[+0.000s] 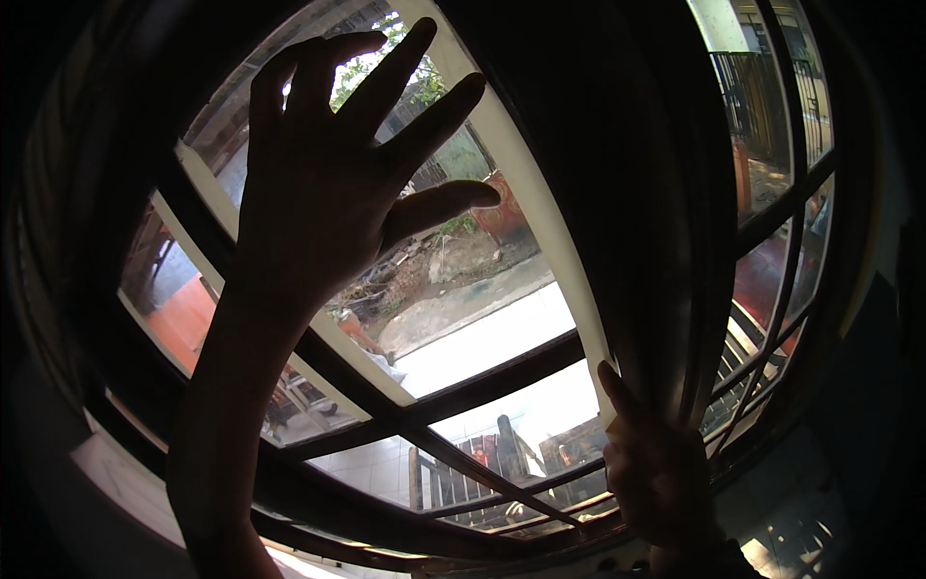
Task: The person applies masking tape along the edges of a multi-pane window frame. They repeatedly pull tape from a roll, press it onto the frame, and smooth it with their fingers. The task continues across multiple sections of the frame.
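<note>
My left hand (pixel 318 183) is raised in front of a window (pixel 511 374) with dark crossbars. It shows as a dark silhouette, fingers spread and apart, holding nothing. Whether it touches the glass I cannot tell. Lower on the right is my right hand (pixel 661 482), also in deep shadow. One finger points up beside the pale strip (pixel 545 227) along the window's right side, while the others look curled. Next to it hangs or stands a broad dark upright band (pixel 617 174), perhaps a curtain or a post. What the curled fingers hold is hidden in shadow.
Further right is a second barred window (pixel 767 232). Through the glass show a bright tiled floor (pixel 502 333), a fence-like railing (pixel 463 473), rocky ground (pixel 434 265) and green leaves (pixel 424 87). A pale sill (pixel 125 473) runs along the lower left.
</note>
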`<state>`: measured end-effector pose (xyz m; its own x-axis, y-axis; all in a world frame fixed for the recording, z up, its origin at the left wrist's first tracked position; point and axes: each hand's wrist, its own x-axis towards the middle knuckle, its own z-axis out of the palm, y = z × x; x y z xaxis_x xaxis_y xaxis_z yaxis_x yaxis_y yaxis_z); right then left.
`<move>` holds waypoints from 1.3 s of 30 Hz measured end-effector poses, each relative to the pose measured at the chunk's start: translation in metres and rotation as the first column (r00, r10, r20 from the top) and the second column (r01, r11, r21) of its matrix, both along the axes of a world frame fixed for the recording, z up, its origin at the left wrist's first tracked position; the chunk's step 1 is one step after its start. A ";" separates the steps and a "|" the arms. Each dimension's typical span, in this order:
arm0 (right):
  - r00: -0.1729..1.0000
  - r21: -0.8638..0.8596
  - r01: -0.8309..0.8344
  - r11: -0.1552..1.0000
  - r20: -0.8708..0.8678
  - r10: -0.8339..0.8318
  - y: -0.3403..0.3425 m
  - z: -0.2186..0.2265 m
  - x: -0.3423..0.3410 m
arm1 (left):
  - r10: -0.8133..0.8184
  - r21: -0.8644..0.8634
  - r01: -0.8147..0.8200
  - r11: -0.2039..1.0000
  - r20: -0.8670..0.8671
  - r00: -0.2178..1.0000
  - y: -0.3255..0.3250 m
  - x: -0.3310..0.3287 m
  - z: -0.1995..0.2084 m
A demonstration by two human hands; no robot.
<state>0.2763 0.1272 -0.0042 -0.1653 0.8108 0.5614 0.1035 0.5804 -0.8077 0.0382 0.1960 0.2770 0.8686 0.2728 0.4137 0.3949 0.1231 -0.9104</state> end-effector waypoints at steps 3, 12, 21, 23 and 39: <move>0.999 0.137 0.040 0.990 0.031 -0.045 0.004 0.004 0.000 | 0.101 0.049 -0.097 0.994 -0.068 0.993 -0.007 -0.002 0.002; 0.974 0.115 -0.203 0.972 -0.079 0.213 -0.016 -0.013 0.002 | 0.156 0.079 -0.149 0.986 -0.095 0.983 0.000 -0.004 -0.001; 0.983 0.266 -0.058 0.962 -0.156 0.102 -0.009 -0.039 -0.020 | -0.035 -0.125 0.031 0.992 -0.030 0.999 0.009 -0.006 -0.001; 0.981 0.253 -0.039 0.967 -0.172 0.084 -0.006 -0.037 -0.020 | 0.011 -0.125 -0.011 0.992 0.003 1.000 0.001 0.005 -0.011; 0.992 0.152 -0.008 0.988 -0.123 0.027 0.012 -0.017 -0.032 | 0.189 0.019 -0.189 0.982 -0.032 0.981 -0.005 -0.005 -0.017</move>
<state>0.2448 0.1395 -0.0211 -0.1001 0.7126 0.6944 -0.0038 0.6976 -0.7165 0.0335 0.1913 0.2597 0.8156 0.4270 0.3904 0.3320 0.2072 -0.9202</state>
